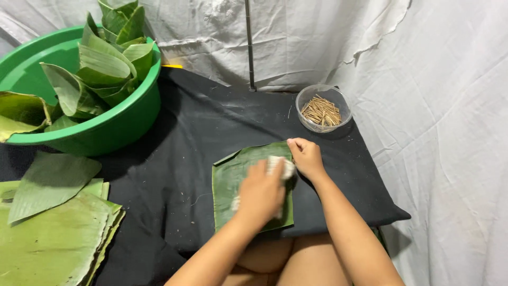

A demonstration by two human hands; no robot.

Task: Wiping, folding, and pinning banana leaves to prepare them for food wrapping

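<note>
Two hands: both work over one banana leaf on the dark tabletop [180, 159].
Backdrop: white cloth [434, 106] hangs behind and to the right.
Basin: a green basin [106, 127] at the far left holds folded leaf pieces.
Leaf stack: flat leaves [53, 233] lie piled at the near left edge.
Banana leaf: the banana leaf [230, 182] lies flat near the front edge, just ahead of the person's knees.
Left hand: the left hand [260, 196] is blurred, palm down on the leaf over a pale cloth [280, 167]; whether it grips the cloth I cannot tell.
Right hand: the right hand [306, 157] presses the leaf's far right corner, fingers bent, pinning it.
Bowl: a clear bowl [323, 108] of short sticks stands just beyond the leaf.
</note>
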